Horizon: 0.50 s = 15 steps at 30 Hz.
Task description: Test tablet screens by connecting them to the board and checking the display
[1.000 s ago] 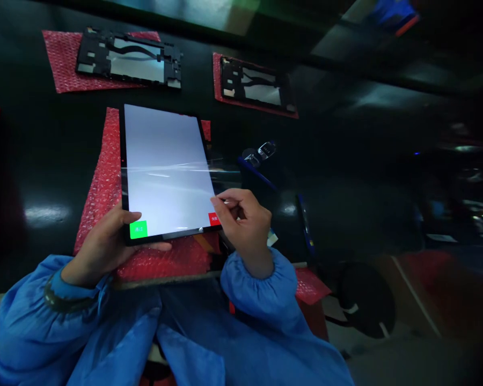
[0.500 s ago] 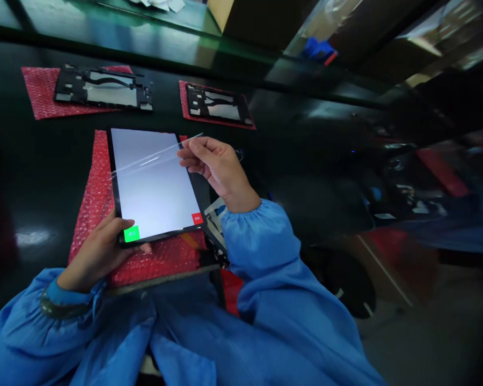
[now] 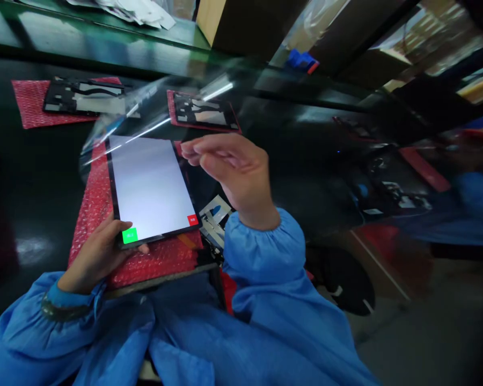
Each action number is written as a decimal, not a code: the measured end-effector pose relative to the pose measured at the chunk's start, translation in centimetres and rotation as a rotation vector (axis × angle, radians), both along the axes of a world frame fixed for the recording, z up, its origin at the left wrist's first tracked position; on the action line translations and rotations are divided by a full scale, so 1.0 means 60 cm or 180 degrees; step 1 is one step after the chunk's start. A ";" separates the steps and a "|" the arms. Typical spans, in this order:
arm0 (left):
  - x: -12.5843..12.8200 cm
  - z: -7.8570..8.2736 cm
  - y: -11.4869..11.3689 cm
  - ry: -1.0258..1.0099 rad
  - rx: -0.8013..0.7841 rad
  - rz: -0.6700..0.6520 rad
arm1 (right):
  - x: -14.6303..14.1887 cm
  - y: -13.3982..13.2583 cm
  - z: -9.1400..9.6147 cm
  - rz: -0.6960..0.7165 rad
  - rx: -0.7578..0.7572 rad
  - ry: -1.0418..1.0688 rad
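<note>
Although I only have the head feed to go by, I can see the left hand (image 3: 99,251) gripping the lower-left corner of a flat, black-bordered tablet with a glowing white screen (image 3: 153,187), thumb on the front, fingers underneath. The tablet sits over a red bubble-wrap sheet (image 3: 156,265) at the near edge of the dark tabletop (image 3: 301,177). On its screen I get a bright green square (image 3: 130,236) at lower left and a small red rectangle (image 3: 192,220) at lower right; both bear pale characters too blurred for me to read. The right hand (image 3: 243,169) is raised by the tablet's upper right, thumb and fingers drawn close together, near a clear, glossy plastic film (image 3: 148,128) bowing above the screen's far end; whether it pinches the film, I cannot tell. Farther back I have a black rectangular frame with a pale panel (image 3: 90,102) and a smaller similar frame (image 3: 205,112), each on red bubble wrap (image 3: 28,104).
</note>
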<state>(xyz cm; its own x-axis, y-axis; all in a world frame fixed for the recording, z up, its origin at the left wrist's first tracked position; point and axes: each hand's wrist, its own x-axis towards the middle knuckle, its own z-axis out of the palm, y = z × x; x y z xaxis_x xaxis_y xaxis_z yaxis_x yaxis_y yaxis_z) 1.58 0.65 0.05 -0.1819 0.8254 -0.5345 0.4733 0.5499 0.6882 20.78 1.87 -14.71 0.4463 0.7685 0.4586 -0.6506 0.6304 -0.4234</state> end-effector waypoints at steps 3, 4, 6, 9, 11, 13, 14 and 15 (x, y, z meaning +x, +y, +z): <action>0.008 0.002 0.003 -0.0018 -0.0119 0.0205 | -0.009 -0.025 -0.015 -0.0340 0.0164 -0.0277; 0.009 0.002 0.003 0.0012 -0.0134 0.0272 | -0.018 -0.022 -0.022 -0.0431 0.0075 -0.0364; 0.008 0.003 0.005 0.0025 -0.0152 0.0393 | -0.047 -0.003 -0.037 -0.0720 -0.0242 -0.0611; 0.005 0.000 0.005 -0.0117 -0.0133 0.0403 | -0.093 0.043 -0.062 -0.1164 -0.0641 -0.1249; 0.003 -0.004 0.004 -0.0263 -0.0058 0.0206 | -0.112 0.068 -0.076 -0.1341 -0.0959 -0.1663; 0.001 -0.007 0.002 -0.0313 0.0021 -0.0081 | -0.118 0.077 -0.082 -0.1559 -0.1399 -0.1900; -0.001 -0.008 0.001 -0.0299 0.0035 -0.0222 | -0.118 0.074 -0.079 -0.1672 -0.1546 -0.1972; -0.003 -0.009 -0.001 -0.0255 0.0029 -0.0319 | -0.116 0.067 -0.073 -0.1763 -0.1573 -0.2059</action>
<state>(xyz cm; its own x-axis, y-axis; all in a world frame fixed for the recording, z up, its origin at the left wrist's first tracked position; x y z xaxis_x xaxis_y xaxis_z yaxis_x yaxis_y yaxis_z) 1.40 0.62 -0.46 -0.0553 0.8421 -0.5364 0.4689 0.4962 0.7307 13.85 5.88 -19.09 0.5774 0.6973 0.4247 0.1335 0.4325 -0.8917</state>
